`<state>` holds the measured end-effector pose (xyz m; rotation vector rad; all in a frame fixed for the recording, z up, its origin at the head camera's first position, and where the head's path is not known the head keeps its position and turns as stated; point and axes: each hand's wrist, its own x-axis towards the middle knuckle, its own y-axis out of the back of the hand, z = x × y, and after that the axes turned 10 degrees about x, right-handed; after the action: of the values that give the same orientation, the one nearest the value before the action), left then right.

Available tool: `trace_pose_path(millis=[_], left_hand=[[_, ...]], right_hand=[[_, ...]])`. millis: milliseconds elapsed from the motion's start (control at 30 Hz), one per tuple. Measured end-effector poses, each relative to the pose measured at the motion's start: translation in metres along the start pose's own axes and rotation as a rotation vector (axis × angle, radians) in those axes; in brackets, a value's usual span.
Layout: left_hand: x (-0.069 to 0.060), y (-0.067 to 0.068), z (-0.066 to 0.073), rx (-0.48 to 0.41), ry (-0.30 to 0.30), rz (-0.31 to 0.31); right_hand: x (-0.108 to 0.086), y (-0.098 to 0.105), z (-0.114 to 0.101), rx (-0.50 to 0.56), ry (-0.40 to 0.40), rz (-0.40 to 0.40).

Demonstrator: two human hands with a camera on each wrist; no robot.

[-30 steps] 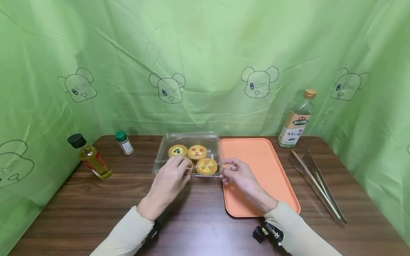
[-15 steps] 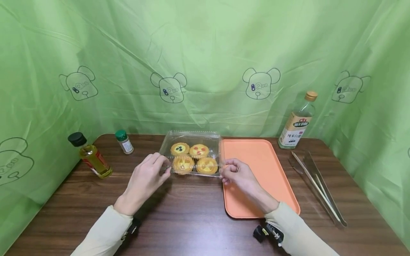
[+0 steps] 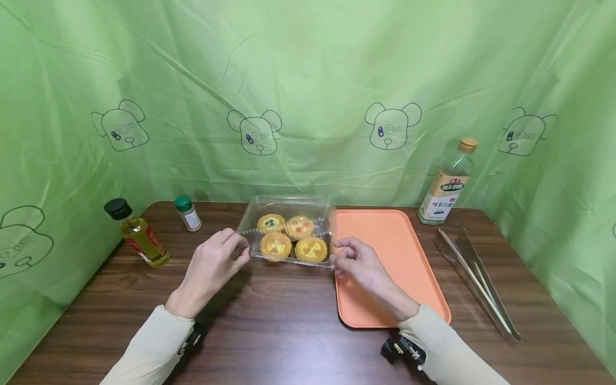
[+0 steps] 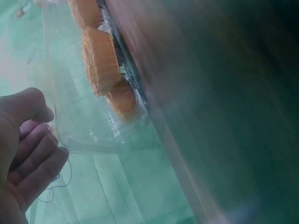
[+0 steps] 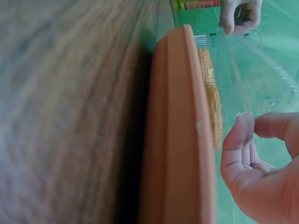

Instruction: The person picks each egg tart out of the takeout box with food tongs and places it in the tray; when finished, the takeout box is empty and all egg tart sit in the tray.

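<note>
A clear plastic clamshell box (image 3: 289,202) holds several egg tarts (image 3: 311,249), topped with fruit or dark berries. My left hand (image 3: 212,264) pinches the clear lid (image 4: 70,107) near its front left corner. At the opposite front corner, my right hand (image 3: 358,262) pinches the edge between thumb and index finger. In the right wrist view the pinched lid edge (image 5: 238,77) runs between both hands and stands apart from the tarts. Whether the lid's back hinge is attached is hard to make out.
An orange tray (image 3: 380,227) lies right of the box, under my right hand. Beyond it are metal tongs (image 3: 481,283) and a tall vinegar bottle (image 3: 443,192). On the left stand an oil bottle (image 3: 144,240) and a green-capped spice jar (image 3: 189,214).
My left hand has moved left from the middle of the box's front to its left corner. The lid's ridged edge has shifted upward. My right hand has stayed put.
</note>
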<state>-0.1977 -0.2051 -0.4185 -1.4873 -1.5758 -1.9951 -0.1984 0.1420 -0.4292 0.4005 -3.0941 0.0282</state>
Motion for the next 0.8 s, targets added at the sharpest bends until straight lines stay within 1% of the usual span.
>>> trace_pose_path(millis=[100, 200, 367, 467, 567, 633, 733, 800], left_hand=[[0.006, -0.001, 0.000, -0.016, 0.038, 0.025], [0.015, -0.001, 0.000, -0.023, 0.066, 0.042], [0.026, 0.001, 0.000, -0.026, 0.088, 0.044], [0.030, 0.001, 0.001, -0.030, 0.098, 0.047], [0.035, -0.001, 0.002, -0.035, 0.113, 0.068], [0.038, -0.002, 0.002, -0.030, 0.115, 0.081], [0.044, -0.001, 0.000, -0.002, 0.083, 0.086], [0.047, 0.003, -0.005, 0.026, 0.062, 0.089]], right_hand=[[-0.001, 0.001, -0.001, -0.039, 0.011, -0.013], [-0.002, 0.002, -0.003, -0.086, 0.020, -0.024], [-0.003, 0.002, -0.005, -0.140, 0.014, -0.038], [-0.005, 0.001, -0.006, -0.149, -0.001, -0.031], [-0.006, 0.000, -0.007, -0.160, -0.007, -0.012], [-0.007, 0.000, -0.008, -0.169, -0.003, -0.004], [-0.008, -0.003, -0.009, -0.167, 0.003, -0.005], [-0.008, -0.003, -0.011, -0.160, -0.001, -0.002]])
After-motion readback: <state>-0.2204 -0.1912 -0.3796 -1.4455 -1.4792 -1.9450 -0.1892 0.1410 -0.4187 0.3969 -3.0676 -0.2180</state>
